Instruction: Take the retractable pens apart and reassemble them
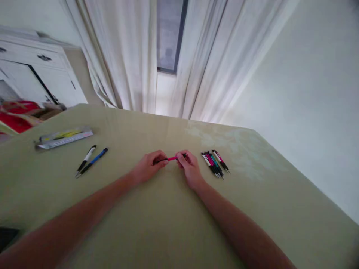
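Note:
Between my two hands is a pink and black pen [172,158], held nearly level just over the table. My left hand [150,164] is closed on its black end, fingers pinched. At the other end my right hand [189,164] grips it with thumb and fingers; part of the pen is hidden there. Right of my right hand lies a row of several pens [212,164] with white, pink and teal barrels. A white and pink pen [220,160] lies just beside them. Off to the left, a white and black pen [86,160] and a blue pen [94,161] lie side by side.
A clear package with a yellow item [66,138] lies at the table's back left. The pale green table [168,224] reaches back to white curtains [126,56]. A dark object [8,236] shows at the lower left edge. A white cabinet [50,71] stands beyond, near red items [19,114].

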The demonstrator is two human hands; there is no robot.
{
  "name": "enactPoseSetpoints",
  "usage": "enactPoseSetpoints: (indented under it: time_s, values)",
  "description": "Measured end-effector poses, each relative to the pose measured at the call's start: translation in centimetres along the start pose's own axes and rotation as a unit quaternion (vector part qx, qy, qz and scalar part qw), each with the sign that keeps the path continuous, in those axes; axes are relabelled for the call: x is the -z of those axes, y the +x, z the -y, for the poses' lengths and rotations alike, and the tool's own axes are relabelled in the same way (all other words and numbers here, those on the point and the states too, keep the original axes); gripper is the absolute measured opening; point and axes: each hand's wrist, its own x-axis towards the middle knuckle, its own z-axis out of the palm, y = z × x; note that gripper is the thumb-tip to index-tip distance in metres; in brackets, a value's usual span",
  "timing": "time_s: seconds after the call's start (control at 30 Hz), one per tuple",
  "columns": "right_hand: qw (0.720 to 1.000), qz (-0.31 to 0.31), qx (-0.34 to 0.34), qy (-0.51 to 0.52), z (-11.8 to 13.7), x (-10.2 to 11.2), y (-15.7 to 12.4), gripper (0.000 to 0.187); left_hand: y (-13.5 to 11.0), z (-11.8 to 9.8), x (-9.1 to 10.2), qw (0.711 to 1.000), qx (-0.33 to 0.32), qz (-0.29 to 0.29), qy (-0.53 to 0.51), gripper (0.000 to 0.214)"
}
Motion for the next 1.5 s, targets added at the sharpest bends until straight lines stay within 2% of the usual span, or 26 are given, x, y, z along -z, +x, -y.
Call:
enactPoseSetpoints:
  time_s: [0.17,0.33,0.5,0.63,0.7,0.87,0.97,1.1,1.23,1.3,1.37,1.43,1.5]
  values:
    - [1.0,0.018,0.007,-0.016,0.2,0.1,-0.5,0.029,0.1,0.1,-0.1,0.998,0.023,0.033,0.049,0.047]
    - [1.0,0.005,0.017,-0.003,0.1,0.1,-0.5,0.027,0.1,-0.2,-0.1,1.0,0.007,0.001,0.015,0.034]
    - [1.0,0.016,0.022,-0.003,0.0,0.1,-0.4,0.027,0.0,-0.4,-0.1,0.998,0.015,0.028,0.049,0.046]
    - [1.0,0.001,0.016,0.015,-0.2,0.1,-0.4,0.028,0.0,-0.7,0.0,1.0,-0.004,-0.005,0.013,0.03]
    - [1.0,0.004,0.02,0.009,-0.2,0.0,-0.4,0.027,0.0,-0.7,0.0,1.0,-0.013,-0.002,0.016,0.027]
    - [0.999,0.019,0.034,-0.013,-0.1,0.1,-0.4,0.026,0.0,-0.4,-0.2,0.998,-0.001,0.022,0.063,0.044]
    - [0.999,0.022,0.042,-0.015,-0.1,0.2,-0.4,0.024,0.1,-0.5,0.0,0.998,0.013,0.018,0.062,0.042]
    - [0.999,0.024,0.044,0.008,-0.1,0.2,-0.5,0.02,0.3,-1.7,1.4,0.996,-0.015,0.018,0.088,0.028]
    - [0.997,0.054,0.05,-0.001,0.0,0.0,-0.7,0.021,0.5,-3.6,3.7,0.966,-0.079,0.023,0.246,0.028]
    - [0.997,0.063,0.054,-0.005,0.1,-0.1,-0.8,0.021,0.6,-4.1,4.5,0.951,-0.068,0.045,0.297,0.033]
    - [0.996,0.065,0.059,-0.014,0.1,-0.2,-0.8,0.02,0.7,-4.3,5.1,0.955,-0.03,0.086,0.282,0.038]
    - [0.995,0.064,0.068,-0.027,0.1,-0.2,-0.9,0.02,0.8,-4.2,5.3,0.966,0.007,0.13,0.224,0.044]
    - [0.995,0.057,0.075,-0.04,0.1,-0.2,-0.9,0.019,0.8,-4.0,5.4,0.976,0.024,0.143,0.164,0.043]
